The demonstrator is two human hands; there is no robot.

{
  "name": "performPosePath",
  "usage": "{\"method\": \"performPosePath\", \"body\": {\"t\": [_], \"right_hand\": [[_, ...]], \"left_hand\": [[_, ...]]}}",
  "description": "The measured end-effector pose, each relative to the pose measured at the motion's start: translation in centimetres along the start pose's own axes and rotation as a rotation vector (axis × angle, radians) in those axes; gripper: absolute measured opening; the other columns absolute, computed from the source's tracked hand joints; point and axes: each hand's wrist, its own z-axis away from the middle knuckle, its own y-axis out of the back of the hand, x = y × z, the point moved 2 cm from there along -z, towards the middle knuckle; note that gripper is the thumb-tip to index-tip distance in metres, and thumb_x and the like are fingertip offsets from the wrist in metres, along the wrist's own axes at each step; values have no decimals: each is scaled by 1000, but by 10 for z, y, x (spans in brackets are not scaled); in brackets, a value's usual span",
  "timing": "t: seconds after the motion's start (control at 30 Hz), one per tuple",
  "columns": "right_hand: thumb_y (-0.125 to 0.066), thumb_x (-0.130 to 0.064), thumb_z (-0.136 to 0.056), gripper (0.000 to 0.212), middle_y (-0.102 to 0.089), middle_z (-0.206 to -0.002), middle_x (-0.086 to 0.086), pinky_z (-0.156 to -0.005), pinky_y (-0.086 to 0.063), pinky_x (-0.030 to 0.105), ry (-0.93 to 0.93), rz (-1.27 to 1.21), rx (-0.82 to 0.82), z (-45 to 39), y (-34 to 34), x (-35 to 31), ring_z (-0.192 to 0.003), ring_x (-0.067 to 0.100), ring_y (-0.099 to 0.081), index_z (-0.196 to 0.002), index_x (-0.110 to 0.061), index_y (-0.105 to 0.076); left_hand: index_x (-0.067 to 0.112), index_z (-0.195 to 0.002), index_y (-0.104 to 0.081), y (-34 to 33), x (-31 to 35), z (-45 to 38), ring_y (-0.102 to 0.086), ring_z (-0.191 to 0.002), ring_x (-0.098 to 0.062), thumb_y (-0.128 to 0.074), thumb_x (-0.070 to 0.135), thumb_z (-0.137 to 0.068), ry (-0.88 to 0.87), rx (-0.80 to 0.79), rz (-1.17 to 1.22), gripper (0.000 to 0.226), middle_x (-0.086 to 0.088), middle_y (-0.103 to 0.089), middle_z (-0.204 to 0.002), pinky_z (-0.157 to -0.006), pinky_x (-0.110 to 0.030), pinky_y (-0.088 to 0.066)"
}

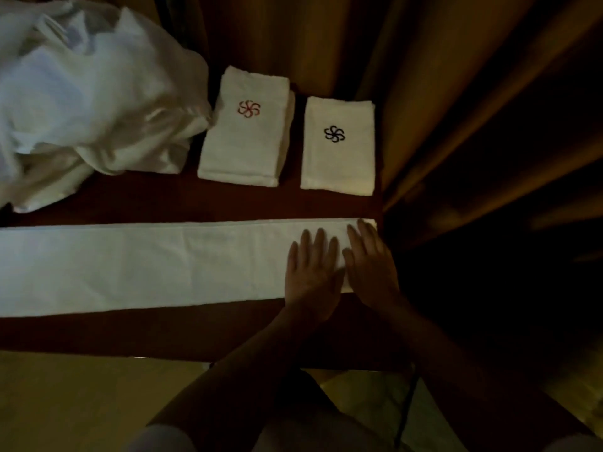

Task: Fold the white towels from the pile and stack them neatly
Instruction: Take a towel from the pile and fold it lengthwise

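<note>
1. Two finished folds sit at the back of the dark red table [228, 203]: a folded towel with a red emblem [243, 138], and just beside it, to the right, a folded towel with a black emblem [337, 148]. The red one looks like it has more than one layer stacked under it; the edges hint at that, but I can't count them.

2. In play right now: a long white towel [146, 265] laid flat across the table as a narrow strip, running off the left edge of view, its right end at the table's corner.

3. Both hands are on that right end. The left hand [311, 272] lies flat, fingers spread, pressing down; the right hand [372, 265] lies flat beside it, palm down. Neither is gripping anything, by the look of it they are smoothing.

4. Judgement: this towel is lengthwise-folded only; the crosswise folds and stacking are still to do.

5. Plenty left: a crumpled pile of white towels [81, 102] waits at the back left, touching the red-emblem fold.
</note>
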Motion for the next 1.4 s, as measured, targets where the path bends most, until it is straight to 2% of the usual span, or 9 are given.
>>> {"method": "performPosePath", "body": {"t": [0.17,0.37,0.5,0.7,0.83,0.97,1.1,1.23,1.4], "right_hand": [[-34,-30,-101,54,-35,-155,20,-112,-34,49,-4,-4,7,11,-8,2,-143,34,-33,-147,-4,-42],[-41,-29,-100,48,-46,-147,21,-115,-30,49,24,-19,72,-5,-5,-2,-139,35,-41,-139,-3,-51],[-35,-25,-106,47,-35,-154,22,-118,-26,48,135,-47,89,-5,-14,3,-147,33,-26,-145,-1,-44],[-41,-20,-105,44,-38,-152,23,-116,-30,49,161,-50,168,-3,-15,8,-145,36,-31,-142,3,-47],[-35,-18,-105,43,-42,-149,25,-116,-28,49,132,28,155,-2,-17,8,-141,39,-37,-137,5,-51],[-48,-9,-97,36,-52,-139,29,-110,-36,56,52,-25,190,-11,-12,-48,-133,43,-46,-127,8,-60],[-44,-22,-103,40,-46,-145,27,-112,-33,55,76,-109,67,-9,-26,-138,-140,40,-38,-133,2,-57],[-35,-39,-103,56,-32,-156,20,-118,-24,49,21,-71,-5,-3,-18,-133,-146,36,-27,-148,-5,-40],[-28,-43,-101,60,-31,-156,18,-118,-24,48,-6,-43,-97,2,-11,-127,-147,35,-25,-149,-8,-37]], "left_hand": [[22,-157,-16,-5,-3,4,1,-152,-31,-22,55,-101,4,-39,-26,65,-9,-7,-165,-122,-49,-10],[16,-154,-30,-1,5,-13,-11,-151,-34,-30,43,-98,-12,14,55,63,-13,-21,-162,-120,-53,-19],[20,-157,-19,-6,-6,-17,-3,-153,-28,-27,45,-102,-35,-6,24,61,-7,-13,-165,-123,-48,-12],[20,-157,-24,8,-51,-4,-7,-153,-24,-27,48,-103,36,42,3,60,-1,-17,-164,-123,-47,-10],[19,-155,-30,24,-107,17,-15,-151,-26,-28,47,-102,148,96,-23,60,-3,-23,-163,-121,-49,-18],[16,-156,-26,26,-118,15,-12,-152,-27,-25,44,-102,142,66,-3,60,-4,-20,-163,-121,-51,-16],[16,-155,-29,26,-124,14,-16,-151,-26,-24,39,-102,108,40,-2,58,-4,-22,-163,-119,-49,-22],[15,-153,-33,39,-169,27,-20,-150,-26,-27,39,-102,36,67,-4,57,-3,-27,-161,-119,-47,-22],[19,-150,-42,51,-230,36,-30,-146,-29,-30,42,-102,31,92,-39,54,-3,-40,-155,-117,-46,-24]]}}
